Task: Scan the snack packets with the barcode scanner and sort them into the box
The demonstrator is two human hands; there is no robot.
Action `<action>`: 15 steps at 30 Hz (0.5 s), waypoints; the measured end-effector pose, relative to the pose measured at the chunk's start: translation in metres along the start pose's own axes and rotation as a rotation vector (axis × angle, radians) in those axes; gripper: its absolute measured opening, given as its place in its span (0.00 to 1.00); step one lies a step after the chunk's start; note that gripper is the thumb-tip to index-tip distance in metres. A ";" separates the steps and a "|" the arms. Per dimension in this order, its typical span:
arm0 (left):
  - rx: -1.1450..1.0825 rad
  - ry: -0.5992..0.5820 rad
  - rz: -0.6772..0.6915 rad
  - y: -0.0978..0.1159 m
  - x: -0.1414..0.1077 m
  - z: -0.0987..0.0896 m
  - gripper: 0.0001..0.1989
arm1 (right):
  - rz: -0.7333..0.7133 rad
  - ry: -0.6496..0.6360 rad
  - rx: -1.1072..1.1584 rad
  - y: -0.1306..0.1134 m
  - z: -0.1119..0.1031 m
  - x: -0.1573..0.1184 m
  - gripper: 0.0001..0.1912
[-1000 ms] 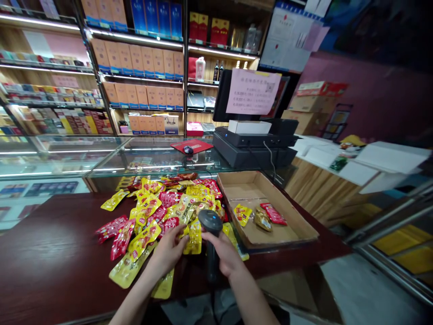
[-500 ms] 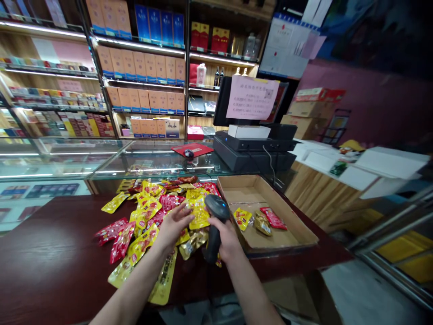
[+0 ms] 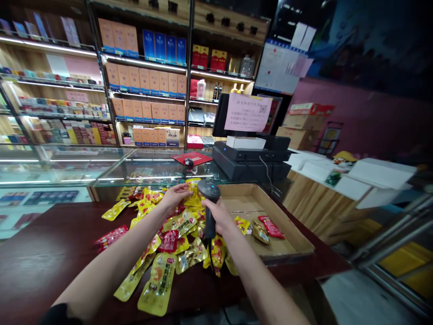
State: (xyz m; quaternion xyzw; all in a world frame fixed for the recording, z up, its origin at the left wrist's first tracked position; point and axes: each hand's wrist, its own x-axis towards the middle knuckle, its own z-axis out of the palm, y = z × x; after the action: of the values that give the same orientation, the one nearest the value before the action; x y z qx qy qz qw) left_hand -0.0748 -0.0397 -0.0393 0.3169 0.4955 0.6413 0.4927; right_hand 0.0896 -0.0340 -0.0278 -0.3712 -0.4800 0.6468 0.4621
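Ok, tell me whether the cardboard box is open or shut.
Open: the cardboard box has no lid on, and packets show inside.

Dark red-brown table (image 3: pixel 50 253) — directly on it: spread snack packets (image 3: pixel 157 283) | open cardboard box (image 3: pixel 297 241), right side

The person's bare forearms reach forward from the lower corners, angled inward. The left hand (image 3: pixel 176 197) is farther forward, fingers bent and thumb close to them; the right hand (image 3: pixel 218 215) curls in a closed grip just beside it.
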 end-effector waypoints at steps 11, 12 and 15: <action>0.033 0.004 0.087 -0.011 0.027 0.000 0.29 | 0.070 -0.089 -0.082 0.000 0.007 0.011 0.12; 0.034 0.004 0.088 -0.012 0.028 -0.001 0.29 | 0.066 -0.092 -0.080 0.000 0.007 0.011 0.12; 0.035 0.009 0.091 -0.014 0.028 -0.001 0.30 | 0.059 -0.101 -0.081 0.001 0.006 0.012 0.12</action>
State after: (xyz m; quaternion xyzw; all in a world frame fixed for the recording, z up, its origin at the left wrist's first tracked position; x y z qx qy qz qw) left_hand -0.0805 -0.0129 -0.0554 0.3448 0.4941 0.6556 0.4552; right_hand 0.0807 -0.0247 -0.0279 -0.3707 -0.5173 0.6580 0.4026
